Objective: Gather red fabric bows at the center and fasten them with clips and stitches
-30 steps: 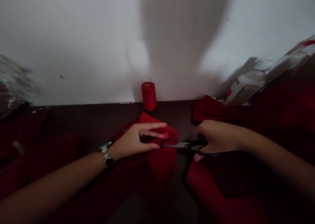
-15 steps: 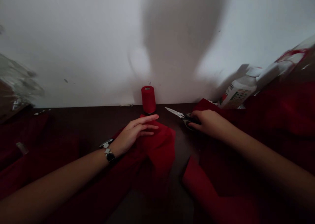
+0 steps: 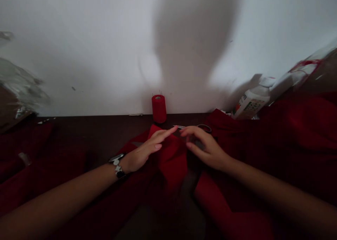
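The left hand (image 3: 140, 153) lay open on red cloth (image 3: 172, 159), its fingertips just beside the open right hand (image 3: 207, 148). Black-handled scissors (image 3: 204, 128) lay just beyond the right hand, and a red thread spool (image 3: 159, 109) stood farther ahead, between the hands.

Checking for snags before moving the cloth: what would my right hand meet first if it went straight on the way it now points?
Most likely the left hand. The right hand points left, its fingertips nearly reaching the left hand's, just above the red cloth. Depth is unclear, so it might pass them.
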{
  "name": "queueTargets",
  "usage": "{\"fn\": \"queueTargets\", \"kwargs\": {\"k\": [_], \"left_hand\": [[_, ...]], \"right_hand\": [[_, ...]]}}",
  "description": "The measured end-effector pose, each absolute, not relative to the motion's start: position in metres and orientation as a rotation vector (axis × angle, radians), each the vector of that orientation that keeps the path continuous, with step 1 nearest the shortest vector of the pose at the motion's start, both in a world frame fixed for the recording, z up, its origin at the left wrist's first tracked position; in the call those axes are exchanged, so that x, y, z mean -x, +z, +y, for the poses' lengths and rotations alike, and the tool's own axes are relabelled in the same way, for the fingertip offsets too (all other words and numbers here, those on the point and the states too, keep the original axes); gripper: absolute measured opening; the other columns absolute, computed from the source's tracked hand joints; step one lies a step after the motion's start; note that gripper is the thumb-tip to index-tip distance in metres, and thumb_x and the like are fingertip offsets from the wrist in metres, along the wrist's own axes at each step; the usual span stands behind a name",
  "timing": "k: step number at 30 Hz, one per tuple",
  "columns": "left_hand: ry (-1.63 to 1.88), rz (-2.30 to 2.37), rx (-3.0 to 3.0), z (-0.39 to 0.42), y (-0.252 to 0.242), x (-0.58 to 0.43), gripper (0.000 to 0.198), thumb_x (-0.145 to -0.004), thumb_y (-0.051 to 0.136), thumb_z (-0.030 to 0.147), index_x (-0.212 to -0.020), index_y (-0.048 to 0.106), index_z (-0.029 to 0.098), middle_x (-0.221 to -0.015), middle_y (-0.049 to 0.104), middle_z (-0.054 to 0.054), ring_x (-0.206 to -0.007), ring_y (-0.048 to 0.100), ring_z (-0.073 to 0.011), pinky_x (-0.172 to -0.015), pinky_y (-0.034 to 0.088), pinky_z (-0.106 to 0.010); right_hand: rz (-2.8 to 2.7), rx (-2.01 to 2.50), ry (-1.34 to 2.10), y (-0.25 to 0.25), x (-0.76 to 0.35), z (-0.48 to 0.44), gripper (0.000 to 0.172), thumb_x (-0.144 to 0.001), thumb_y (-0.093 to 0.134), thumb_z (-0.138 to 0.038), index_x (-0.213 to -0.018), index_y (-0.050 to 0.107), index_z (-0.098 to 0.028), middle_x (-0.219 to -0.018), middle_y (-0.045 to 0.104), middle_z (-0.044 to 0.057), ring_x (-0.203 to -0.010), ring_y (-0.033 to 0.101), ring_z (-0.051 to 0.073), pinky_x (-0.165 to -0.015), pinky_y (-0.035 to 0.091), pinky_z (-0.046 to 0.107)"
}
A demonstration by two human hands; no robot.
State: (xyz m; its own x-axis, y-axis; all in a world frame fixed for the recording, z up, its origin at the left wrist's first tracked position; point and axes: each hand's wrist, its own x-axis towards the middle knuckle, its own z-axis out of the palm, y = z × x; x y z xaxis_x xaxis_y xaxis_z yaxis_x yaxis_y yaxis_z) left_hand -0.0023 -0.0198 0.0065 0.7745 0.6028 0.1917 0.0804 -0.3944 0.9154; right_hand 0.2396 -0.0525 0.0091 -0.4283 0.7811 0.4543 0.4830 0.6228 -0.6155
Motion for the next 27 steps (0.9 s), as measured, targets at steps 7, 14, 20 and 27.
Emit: {"fn": "queueTargets", "kwargs": {"k": [7, 14, 20, 27], "left_hand": [[0.618, 0.494, -2.04, -0.021, 0.005, 0.001, 0.047, -0.096, 0.031, 0.033, -0.142, 0.031, 0.029, -0.151, 0.031, 0.001, -0.136, 0.025, -0.022, -0.115, 0.013, -0.043], [0.642, 0.58, -1.923, -0.021, 0.002, 0.0, 0.047, -0.096, 0.035, 0.034, -0.142, 0.031, 0.029, -0.152, 0.028, 0.0, -0.139, 0.026, -0.0209, -0.117, 0.015, -0.039], [0.657, 0.617, -1.963, -0.023, 0.008, -0.002, 0.039, -0.097, 0.032, 0.032, -0.129, 0.051, 0.023, -0.135, 0.053, -0.006, -0.125, 0.046, -0.0207, -0.11, 0.027, -0.036], [0.422, 0.626, -2.161, -0.044, 0.018, -0.017, 0.021, -0.09, 0.047, 0.019, -0.101, 0.064, 0.02, -0.109, 0.065, -0.005, -0.104, 0.058, -0.0183, -0.095, 0.041, -0.031]], "right_hand": [[-2.246, 0.814, 0.607, -0.003, -0.235, -0.054, 0.04, -0.09, 0.045, -0.021, -0.129, 0.048, -0.022, -0.131, 0.052, 0.01, -0.125, 0.044, 0.02, -0.105, 0.037, 0.042], [-2.147, 0.945, 0.448, -0.005, -0.24, -0.048, 0.051, -0.087, 0.039, -0.014, -0.136, 0.043, -0.025, -0.135, 0.05, 0.007, -0.125, 0.046, 0.02, -0.105, 0.036, 0.043], [-1.949, 1.319, 0.112, -0.018, -0.244, -0.04, 0.066, -0.08, 0.045, -0.014, -0.144, 0.029, -0.021, -0.153, 0.019, 0.009, -0.14, 0.018, 0.027, -0.11, 0.023, 0.052], [-2.102, 1.248, 0.091, -0.012, -0.241, -0.045, 0.047, -0.079, 0.046, -0.011, -0.125, 0.051, -0.019, -0.145, 0.032, 0.011, -0.136, 0.024, 0.027, -0.109, 0.027, 0.05]]}}
